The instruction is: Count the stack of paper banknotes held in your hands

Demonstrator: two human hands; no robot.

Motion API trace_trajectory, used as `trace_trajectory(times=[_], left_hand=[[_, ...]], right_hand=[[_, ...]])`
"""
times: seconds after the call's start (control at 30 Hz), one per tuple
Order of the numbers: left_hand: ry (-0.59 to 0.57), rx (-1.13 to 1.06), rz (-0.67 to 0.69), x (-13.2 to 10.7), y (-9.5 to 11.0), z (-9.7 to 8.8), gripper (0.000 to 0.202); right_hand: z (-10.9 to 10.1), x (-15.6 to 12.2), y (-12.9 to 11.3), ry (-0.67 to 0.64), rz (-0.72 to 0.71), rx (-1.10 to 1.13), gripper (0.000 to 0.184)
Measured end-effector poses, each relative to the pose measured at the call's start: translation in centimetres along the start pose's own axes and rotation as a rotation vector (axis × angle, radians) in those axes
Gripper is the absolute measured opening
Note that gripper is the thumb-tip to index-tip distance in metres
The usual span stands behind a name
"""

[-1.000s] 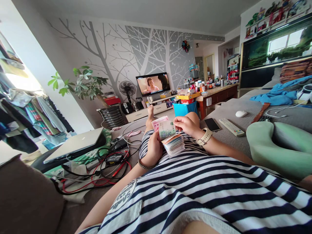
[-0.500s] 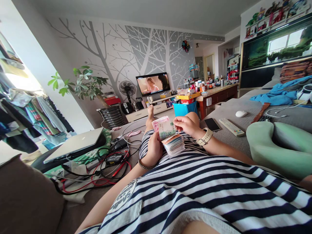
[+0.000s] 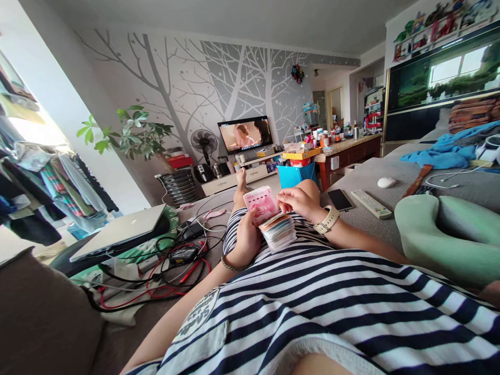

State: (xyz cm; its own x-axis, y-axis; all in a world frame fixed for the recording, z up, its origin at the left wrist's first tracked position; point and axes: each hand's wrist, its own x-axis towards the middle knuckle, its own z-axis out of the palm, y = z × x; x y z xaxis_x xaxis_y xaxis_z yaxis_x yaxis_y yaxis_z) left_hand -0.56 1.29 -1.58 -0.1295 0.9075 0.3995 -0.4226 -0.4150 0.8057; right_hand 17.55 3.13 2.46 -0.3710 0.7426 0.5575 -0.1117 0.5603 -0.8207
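I lie back on a grey sofa in a striped shirt. My left hand (image 3: 245, 237) is closed round a thick stack of banknotes (image 3: 278, 232) held over my belly. A pink banknote (image 3: 261, 203) stands folded up at the top of the stack. My right hand (image 3: 297, 200), with a pale watch at the wrist, has its fingers pinched on the upper edge of the notes, just right of the pink one.
A phone (image 3: 339, 199), a remote control (image 3: 370, 203) and a white mouse (image 3: 386, 182) lie on the sofa to my right, beside a green pillow (image 3: 445, 234). To my left are a laptop (image 3: 121, 230) and tangled cables (image 3: 167, 265). A television (image 3: 244, 133) plays ahead.
The green note that stood at the top of the stack has been flipped down. A pink note now shows there. My right hand has dropped slightly toward the stack.
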Motion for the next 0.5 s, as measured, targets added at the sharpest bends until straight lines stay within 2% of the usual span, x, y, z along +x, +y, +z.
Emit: trace_trajectory(times=[0.23, 0.37, 0.5], left_hand=[[-0.019, 0.006, -0.049, -0.5, 0.6, 0.5, 0.022], [0.023, 0.022, -0.085, -1.0, 1.2, 1.1, 0.023], [-0.013, 0.036, -0.101, -1.1, 1.4, 1.2, 0.026]], right_hand=[[-0.3, 0.5, 1.4, 0.188, -0.05, -0.115, 0.047], [-0.1, 0.5, 1.3, 0.198, -0.051, -0.124, 0.048], [0.2, 0.4, 0.8, 0.202, -0.065, -0.174, 0.045]])
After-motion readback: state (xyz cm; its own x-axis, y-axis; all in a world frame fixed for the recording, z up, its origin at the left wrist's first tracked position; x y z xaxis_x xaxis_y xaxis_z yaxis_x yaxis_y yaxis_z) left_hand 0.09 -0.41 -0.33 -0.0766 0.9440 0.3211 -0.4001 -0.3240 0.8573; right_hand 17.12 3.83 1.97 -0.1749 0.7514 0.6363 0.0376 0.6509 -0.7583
